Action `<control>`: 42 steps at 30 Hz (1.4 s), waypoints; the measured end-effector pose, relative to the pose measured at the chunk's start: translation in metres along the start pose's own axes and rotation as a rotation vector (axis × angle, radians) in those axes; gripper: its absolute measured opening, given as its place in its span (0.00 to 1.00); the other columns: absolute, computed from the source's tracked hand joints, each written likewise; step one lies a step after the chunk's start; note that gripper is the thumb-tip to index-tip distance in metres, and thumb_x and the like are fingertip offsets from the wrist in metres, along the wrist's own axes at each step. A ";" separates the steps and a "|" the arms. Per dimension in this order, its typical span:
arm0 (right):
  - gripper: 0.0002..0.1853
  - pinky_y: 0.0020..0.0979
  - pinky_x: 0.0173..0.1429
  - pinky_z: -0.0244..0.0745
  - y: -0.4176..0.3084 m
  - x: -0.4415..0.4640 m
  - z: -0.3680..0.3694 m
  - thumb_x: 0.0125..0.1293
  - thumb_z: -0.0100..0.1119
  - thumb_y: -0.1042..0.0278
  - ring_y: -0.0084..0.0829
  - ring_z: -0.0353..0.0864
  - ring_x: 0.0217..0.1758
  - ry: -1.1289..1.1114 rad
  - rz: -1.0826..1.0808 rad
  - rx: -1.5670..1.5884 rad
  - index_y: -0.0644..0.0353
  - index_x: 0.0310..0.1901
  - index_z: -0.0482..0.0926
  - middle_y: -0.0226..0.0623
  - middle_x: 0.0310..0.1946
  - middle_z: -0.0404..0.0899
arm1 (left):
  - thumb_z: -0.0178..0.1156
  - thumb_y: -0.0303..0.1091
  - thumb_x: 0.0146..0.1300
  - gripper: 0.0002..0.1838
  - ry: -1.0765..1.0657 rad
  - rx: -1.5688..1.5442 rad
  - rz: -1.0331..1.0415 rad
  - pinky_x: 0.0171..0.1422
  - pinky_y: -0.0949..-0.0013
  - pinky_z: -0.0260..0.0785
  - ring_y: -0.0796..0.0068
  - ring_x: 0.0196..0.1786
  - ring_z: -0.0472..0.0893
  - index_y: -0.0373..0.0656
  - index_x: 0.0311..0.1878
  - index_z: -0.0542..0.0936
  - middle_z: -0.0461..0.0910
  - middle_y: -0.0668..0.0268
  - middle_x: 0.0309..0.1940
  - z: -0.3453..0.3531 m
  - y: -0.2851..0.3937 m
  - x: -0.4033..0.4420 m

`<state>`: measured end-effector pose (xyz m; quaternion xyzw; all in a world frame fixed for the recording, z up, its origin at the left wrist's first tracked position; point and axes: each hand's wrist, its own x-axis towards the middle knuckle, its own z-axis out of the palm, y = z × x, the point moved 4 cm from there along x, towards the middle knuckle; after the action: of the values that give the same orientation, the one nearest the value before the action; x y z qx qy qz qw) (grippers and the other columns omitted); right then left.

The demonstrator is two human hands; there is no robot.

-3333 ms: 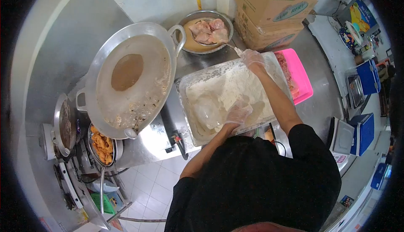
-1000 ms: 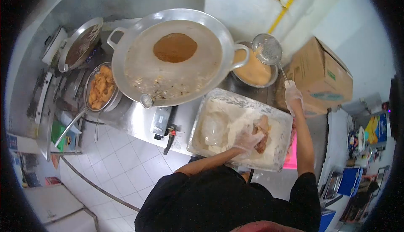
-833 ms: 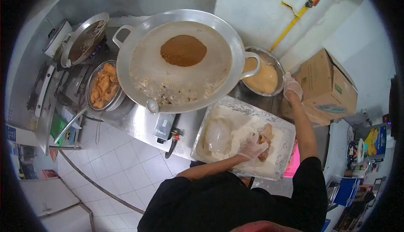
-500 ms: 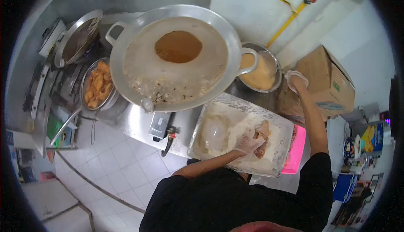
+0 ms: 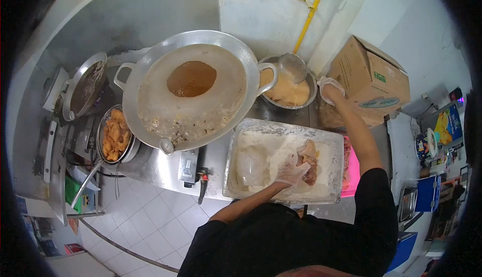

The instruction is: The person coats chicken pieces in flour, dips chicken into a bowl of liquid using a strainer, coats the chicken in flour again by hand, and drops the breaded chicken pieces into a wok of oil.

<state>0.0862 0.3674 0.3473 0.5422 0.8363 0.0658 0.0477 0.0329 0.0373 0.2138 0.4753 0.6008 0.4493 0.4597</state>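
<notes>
Raw chicken (image 5: pixel 310 169) has gone from the bowl (image 5: pixel 314 92) into the tray (image 5: pixel 288 130). It looks soft, floppy and slippery, not heavy; its thick middle seems best to hold. The left hand (image 5: pixel 291 170) has fingers a bit spread by its side. The right hand's (image 5: pixel 331 88) finger shape, I cannot tell. Flour (image 5: pixel 326 171) looks powdery, batter (image 5: pixel 288 93) smooth.

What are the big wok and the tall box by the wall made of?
The wok looks like bare metal, perhaps aluminium, with a dull silvery sheen on its rim. The box appears to be plain matte cardboard: brown, printed, with creased top flaps.
</notes>
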 end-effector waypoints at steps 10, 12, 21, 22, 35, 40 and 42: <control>0.18 0.40 0.46 0.75 0.011 -0.010 0.017 0.52 0.59 0.59 0.41 0.82 0.46 -0.426 0.128 -0.002 0.59 0.42 0.83 0.44 0.42 0.83 | 0.59 0.53 0.53 0.34 -0.015 0.082 -0.055 0.57 0.55 0.65 0.45 0.53 0.73 0.35 0.56 0.71 0.74 0.43 0.49 -0.010 0.026 -0.001; 0.18 0.43 0.40 0.76 0.025 0.004 0.044 0.47 0.64 0.56 0.42 0.84 0.39 -0.408 0.158 0.011 0.60 0.37 0.84 0.44 0.38 0.84 | 0.58 0.53 0.54 0.34 -0.010 0.066 -0.037 0.58 0.54 0.65 0.44 0.54 0.73 0.35 0.56 0.71 0.73 0.42 0.49 -0.009 0.023 -0.003; 0.19 0.42 0.50 0.74 -0.054 -0.013 0.113 0.59 0.53 0.58 0.46 0.81 0.48 -0.317 0.048 0.388 0.59 0.47 0.81 0.48 0.44 0.81 | 0.57 0.53 0.57 0.33 -0.101 0.123 0.024 0.63 0.52 0.61 0.41 0.58 0.69 0.35 0.58 0.70 0.68 0.39 0.55 0.012 -0.004 0.009; 0.18 0.43 0.51 0.74 -0.062 -0.012 0.117 0.60 0.53 0.58 0.46 0.81 0.48 -0.297 0.072 0.385 0.58 0.47 0.81 0.48 0.45 0.81 | 0.57 0.53 0.57 0.33 -0.079 0.133 0.022 0.63 0.53 0.61 0.41 0.58 0.69 0.35 0.57 0.71 0.69 0.39 0.55 0.013 -0.004 0.010; 0.25 0.46 0.44 0.72 -0.051 -0.004 0.143 0.71 0.43 0.48 0.44 0.78 0.38 -0.248 0.081 0.583 0.67 0.46 0.77 0.51 0.39 0.80 | 0.55 0.57 0.60 0.37 -0.123 0.269 0.071 0.63 0.53 0.60 0.44 0.58 0.70 0.33 0.60 0.67 0.69 0.43 0.55 0.014 0.001 0.009; 0.30 0.44 0.44 0.70 -0.045 -0.012 0.134 0.71 0.42 0.43 0.40 0.72 0.34 -0.218 0.081 0.826 0.69 0.44 0.77 0.49 0.34 0.78 | 0.56 0.56 0.60 0.38 -0.144 0.210 -0.031 0.64 0.54 0.60 0.44 0.61 0.69 0.32 0.62 0.66 0.68 0.42 0.59 0.013 -0.003 0.012; 0.30 0.44 0.45 0.70 -0.045 -0.028 0.122 0.70 0.42 0.43 0.40 0.73 0.35 -0.222 0.114 0.851 0.69 0.44 0.77 0.49 0.35 0.79 | 0.56 0.55 0.59 0.38 -0.176 0.161 -0.087 0.64 0.55 0.60 0.45 0.61 0.69 0.32 0.62 0.66 0.69 0.42 0.59 0.016 -0.004 0.009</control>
<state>0.0751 0.3310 0.2202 0.5625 0.7475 -0.3405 -0.0938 0.0469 0.0473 0.2063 0.5218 0.6123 0.3359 0.4898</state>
